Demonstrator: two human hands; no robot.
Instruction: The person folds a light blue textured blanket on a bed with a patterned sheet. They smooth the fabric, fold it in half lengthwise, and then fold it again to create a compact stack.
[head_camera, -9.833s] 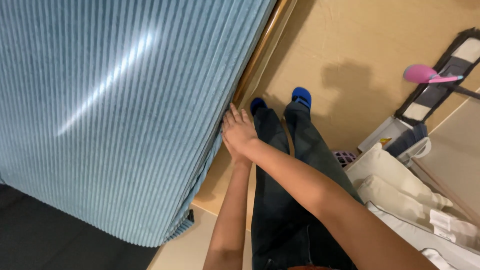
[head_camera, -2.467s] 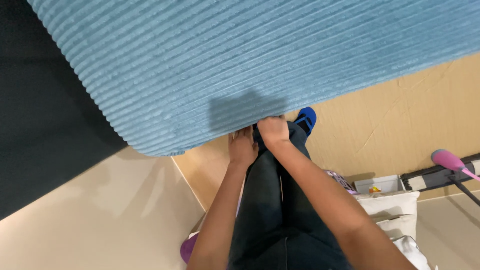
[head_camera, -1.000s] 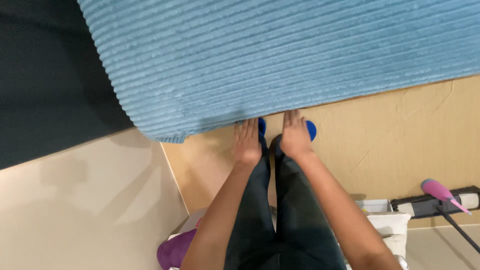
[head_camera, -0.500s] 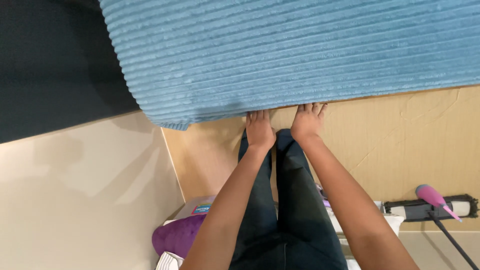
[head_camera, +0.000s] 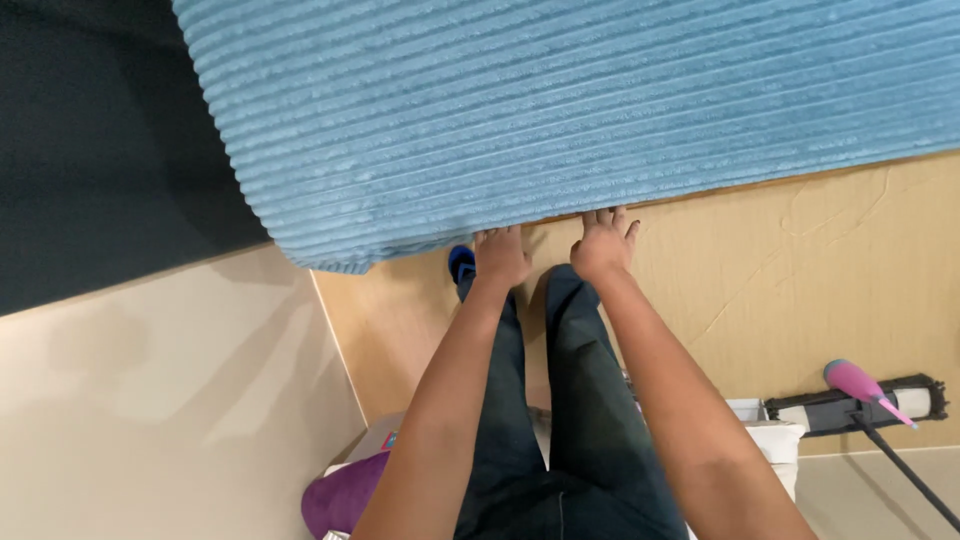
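A large blue ribbed cover (head_camera: 560, 110) fills the top of the head view, lying over a bed. My left hand (head_camera: 500, 255) reaches under its lower edge, fingertips hidden by the fabric. My right hand (head_camera: 603, 243) rests at the same edge a little to the right, fingers spread against the wooden side of the bed (head_camera: 800, 260). Both arms stretch straight down past my dark trousers (head_camera: 560, 400). A blue shoe tip (head_camera: 460, 262) shows beside my left hand.
A dark surface (head_camera: 100, 140) lies at the upper left. Pale floor (head_camera: 150, 400) spreads at the left. A purple object (head_camera: 340, 495) sits near my legs. A mop with a pink handle (head_camera: 860, 385) and dark head lies at the right.
The view has swung so the blue cover lies across the top. Both hands have moved along the cover's edge and now sit side by side at it.
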